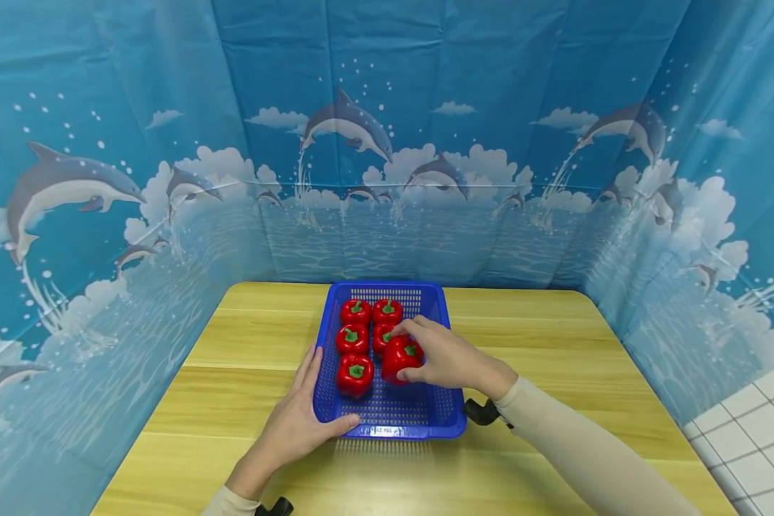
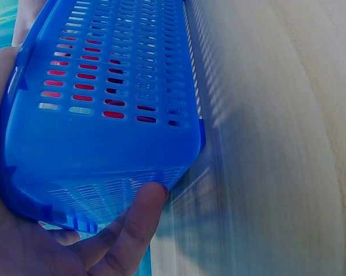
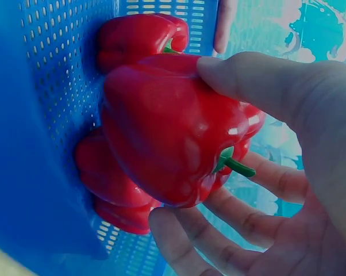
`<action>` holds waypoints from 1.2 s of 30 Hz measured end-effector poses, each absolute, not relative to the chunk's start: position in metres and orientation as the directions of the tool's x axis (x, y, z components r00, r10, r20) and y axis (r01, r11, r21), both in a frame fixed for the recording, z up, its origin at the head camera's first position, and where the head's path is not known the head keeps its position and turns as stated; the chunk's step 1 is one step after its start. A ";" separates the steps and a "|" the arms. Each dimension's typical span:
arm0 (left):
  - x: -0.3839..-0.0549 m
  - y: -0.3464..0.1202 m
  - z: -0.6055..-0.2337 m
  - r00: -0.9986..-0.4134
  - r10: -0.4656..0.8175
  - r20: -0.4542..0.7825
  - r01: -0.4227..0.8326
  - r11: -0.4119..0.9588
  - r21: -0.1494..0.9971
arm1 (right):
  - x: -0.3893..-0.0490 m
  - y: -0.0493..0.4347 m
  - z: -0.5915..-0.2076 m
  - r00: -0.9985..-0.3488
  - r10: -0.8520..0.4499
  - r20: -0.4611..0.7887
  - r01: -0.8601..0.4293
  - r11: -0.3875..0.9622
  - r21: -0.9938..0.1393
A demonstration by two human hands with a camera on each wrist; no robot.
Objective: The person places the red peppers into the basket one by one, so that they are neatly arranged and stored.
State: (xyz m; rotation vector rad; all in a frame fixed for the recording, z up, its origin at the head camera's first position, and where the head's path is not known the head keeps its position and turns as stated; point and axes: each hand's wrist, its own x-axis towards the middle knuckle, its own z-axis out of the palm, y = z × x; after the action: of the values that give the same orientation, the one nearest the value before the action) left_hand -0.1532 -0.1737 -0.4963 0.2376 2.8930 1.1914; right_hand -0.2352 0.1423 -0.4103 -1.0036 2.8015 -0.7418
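Observation:
A blue plastic basket (image 1: 451, 419) with slotted walls stands on the table. My left hand (image 1: 295, 423) holds its near left corner, thumb over the front rim and fingers along the left side; the left wrist view shows fingers (image 2: 143, 221) against the outer wall. Over the basket's near right part, my right hand (image 1: 448, 356) grips a glossy red bell pepper (image 3: 161, 132) with a green stem, thumb on one side and fingers on the other. Several more red bell peppers (image 1: 355, 374) sit in two columns inside, one partly hidden behind the held pepper.
The light wooden table (image 1: 529, 337) extends to both sides of the basket. A blue dolphin-print curtain (image 1: 387, 236) hangs along its back and sides. White tiles (image 1: 748, 423) show at the lower right.

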 end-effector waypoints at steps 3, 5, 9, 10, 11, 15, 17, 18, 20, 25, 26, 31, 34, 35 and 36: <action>-0.153 -0.174 -0.497 -0.989 0.137 0.052 0.134 0.700 0.702 | -0.237 0.140 -0.411 -0.779 -0.621 0.085 -0.586 0.674 -0.449; -0.154 -0.174 -0.497 -0.990 0.132 0.050 0.129 0.701 0.702 | -0.238 0.138 -0.412 -0.782 -0.619 0.074 -0.582 0.683 -0.442; -0.154 -0.174 -0.498 -0.991 0.129 0.047 0.124 0.697 0.706 | -0.240 0.135 -0.413 -0.787 -0.615 0.049 -0.571 0.695 -0.437; -0.154 -0.174 -0.498 -0.990 0.130 0.047 0.125 0.697 0.706 | -0.240 0.134 -0.414 -0.787 -0.615 0.045 -0.569 0.696 -0.438; -0.154 -0.174 -0.498 -0.990 0.131 0.047 0.125 0.697 0.706 | -0.240 0.133 -0.414 -0.787 -0.616 0.043 -0.569 0.696 -0.438; -0.155 -0.174 -0.498 -0.991 0.130 0.040 0.120 0.700 0.704 | -0.241 0.130 -0.415 -0.785 -0.618 0.034 -0.569 0.699 -0.433; -0.155 -0.174 -0.499 -0.991 0.128 0.035 0.116 0.702 0.703 | -0.242 0.129 -0.415 -0.784 -0.621 0.030 -0.572 0.702 -0.424; -0.155 -0.174 -0.499 -0.991 0.128 0.033 0.114 0.702 0.703 | -0.242 0.128 -0.415 -0.783 -0.622 0.030 -0.575 0.704 -0.417; -0.155 -0.174 -0.499 -0.991 0.127 0.032 0.113 0.701 0.705 | -0.242 0.127 -0.415 -0.780 -0.625 0.033 -0.581 0.704 -0.408; -0.155 -0.173 -0.499 -0.991 0.126 0.035 0.114 0.697 0.708 | -0.245 0.124 -0.416 -0.772 -0.635 0.037 -0.590 0.693 -0.414; -0.155 -0.173 -0.499 -0.991 0.126 0.035 0.114 0.697 0.708 | -0.245 0.124 -0.416 -0.771 -0.636 0.032 -0.589 0.692 -0.417; -0.155 -0.173 -0.499 -0.991 0.127 0.034 0.114 0.695 0.710 | -0.246 0.121 -0.418 -0.764 -0.645 0.011 -0.589 0.690 -0.420; -0.155 -0.173 -0.499 -0.991 0.127 0.035 0.114 0.695 0.710 | -0.247 0.119 -0.419 -0.760 -0.650 0.008 -0.594 0.689 -0.417; -0.155 -0.173 -0.499 -0.991 0.127 0.035 0.114 0.694 0.710 | -0.247 0.119 -0.420 -0.759 -0.651 0.008 -0.595 0.688 -0.417; -0.155 -0.173 -0.499 -0.991 0.127 0.036 0.115 0.694 0.711 | -0.247 0.118 -0.420 -0.758 -0.652 0.009 -0.596 0.687 -0.416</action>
State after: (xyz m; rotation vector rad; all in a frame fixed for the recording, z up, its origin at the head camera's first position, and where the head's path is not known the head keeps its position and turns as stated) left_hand -0.1549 -0.1728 -0.4991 0.2060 2.8766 1.2052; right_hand -0.2470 0.1180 -0.4199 -1.0256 2.7548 -0.6055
